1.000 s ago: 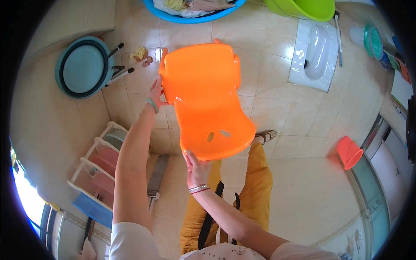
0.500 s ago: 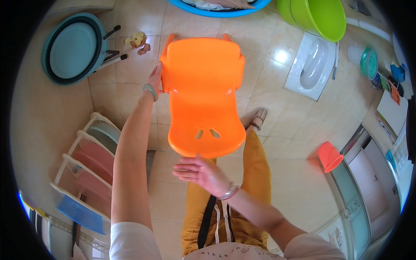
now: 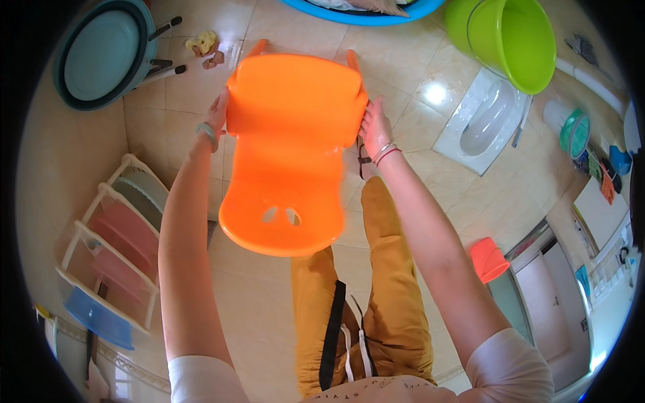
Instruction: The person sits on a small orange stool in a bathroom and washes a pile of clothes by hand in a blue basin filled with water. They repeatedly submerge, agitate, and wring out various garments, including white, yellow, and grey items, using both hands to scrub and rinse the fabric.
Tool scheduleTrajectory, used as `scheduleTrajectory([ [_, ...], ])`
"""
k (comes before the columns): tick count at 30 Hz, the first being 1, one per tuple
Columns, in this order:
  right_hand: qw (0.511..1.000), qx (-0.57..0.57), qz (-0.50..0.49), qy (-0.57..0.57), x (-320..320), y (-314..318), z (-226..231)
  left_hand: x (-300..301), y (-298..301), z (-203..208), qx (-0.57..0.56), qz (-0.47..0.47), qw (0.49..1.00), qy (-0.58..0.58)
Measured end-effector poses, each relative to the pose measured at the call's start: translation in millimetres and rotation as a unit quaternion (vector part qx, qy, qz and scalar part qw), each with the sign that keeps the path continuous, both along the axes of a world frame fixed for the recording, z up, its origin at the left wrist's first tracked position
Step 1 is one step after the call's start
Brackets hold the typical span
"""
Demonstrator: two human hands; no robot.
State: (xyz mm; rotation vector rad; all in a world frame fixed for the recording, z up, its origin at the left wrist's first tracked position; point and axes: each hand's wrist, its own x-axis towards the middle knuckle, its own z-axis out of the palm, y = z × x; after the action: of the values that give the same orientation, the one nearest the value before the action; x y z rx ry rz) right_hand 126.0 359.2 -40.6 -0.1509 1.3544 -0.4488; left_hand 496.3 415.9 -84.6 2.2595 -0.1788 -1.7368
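Observation:
An orange plastic chair (image 3: pixel 292 144), with two small cut-outs near the edge of its backrest, is in front of me above the tiled floor. My left hand (image 3: pixel 216 115) holds its left side near the far end, and part of the fingers is hidden by the chair. On the opposite side my right hand (image 3: pixel 376 126) grips the right side, its fingers curled against the edge. Two of the chair's legs stick out at the far end.
A collapsible grey-blue basin (image 3: pixel 107 57) leans at the far left, with crumpled yellow and brown scraps (image 3: pixel 204 47) beside it. A white rack (image 3: pixel 101 191) stands left. At right are a squat toilet (image 3: pixel 485 121), a green bucket (image 3: pixel 524 47) and a red bucket (image 3: pixel 488 259).
My right hand has moved from the chair's near edge up to its right side and taken hold. The chair has shifted slightly left in the picture and tilted a little, and my left hand stays on it.

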Motion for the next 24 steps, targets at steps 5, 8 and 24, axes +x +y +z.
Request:
scheduleTrajectory([
  [5,1.000,0.006,0.007,0.002,9.1,18.4,17.3,-10.2,-5.4,26.3,0.025,0.030,0.999,0.007],
  [8,1.000,-0.011,0.007,-0.013,12.3,32.0,28.1,-10.1,23.3,24.1,0.018,0.066,0.998,-0.013],
  [24,0.998,0.052,-0.023,-0.023,48.2,107.1,39.7,34.4,50.7,43.6,0.045,-0.023,0.998,-0.034],
])
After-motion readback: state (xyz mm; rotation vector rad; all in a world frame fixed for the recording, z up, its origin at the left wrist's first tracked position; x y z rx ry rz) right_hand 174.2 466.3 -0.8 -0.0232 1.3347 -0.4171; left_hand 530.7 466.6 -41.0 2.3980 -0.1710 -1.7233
